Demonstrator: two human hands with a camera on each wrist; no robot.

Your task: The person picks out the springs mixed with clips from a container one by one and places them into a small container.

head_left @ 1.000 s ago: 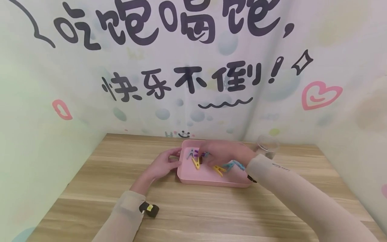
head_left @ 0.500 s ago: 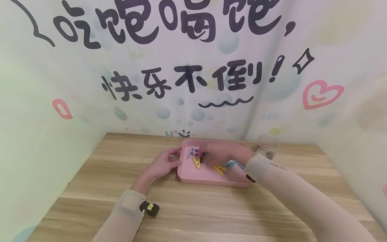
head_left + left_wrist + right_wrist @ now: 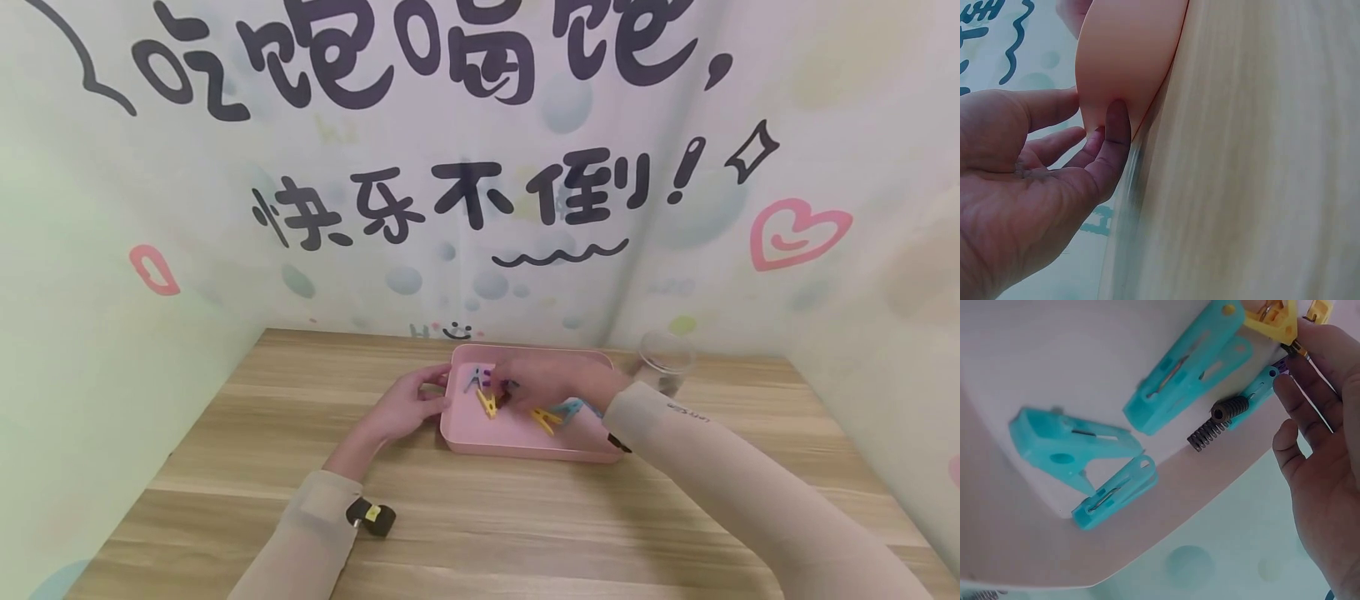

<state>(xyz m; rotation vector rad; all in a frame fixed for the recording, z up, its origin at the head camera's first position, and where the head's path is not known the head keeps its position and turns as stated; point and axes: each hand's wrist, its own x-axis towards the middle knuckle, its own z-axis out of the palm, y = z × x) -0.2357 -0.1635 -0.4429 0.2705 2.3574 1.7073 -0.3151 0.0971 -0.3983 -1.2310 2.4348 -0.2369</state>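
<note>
A shallow pink tray (image 3: 525, 454) stands on the wooden table, holding clothespins and loose springs. My left hand (image 3: 405, 408) touches the tray's left end, its fingers spread against the outer wall. Inside the tray, my right hand (image 3: 551, 375) reaches down and pinches a small dark spring (image 3: 1297, 349), mostly hidden by the fingers. Close by lie a yellow clothespin (image 3: 487, 405), a grey-blue clothespin (image 3: 472, 381) and a purple one (image 3: 487, 377). In the right wrist view, turquoise clothespins (image 3: 1179, 369) and two dark springs (image 3: 1222, 415) lie on the tray floor.
A clear plastic cup (image 3: 667, 358) with dark contents stands behind the right forearm, beside the tray. Another yellow clothespin (image 3: 546, 421) lies mid-tray below the right wrist. A printed cloth wall (image 3: 450, 283) rises directly behind the table.
The dark spring at my right fingertips has tilted, and the fingers have shifted slightly over it. My left hand and the tray stay practically where they were.
</note>
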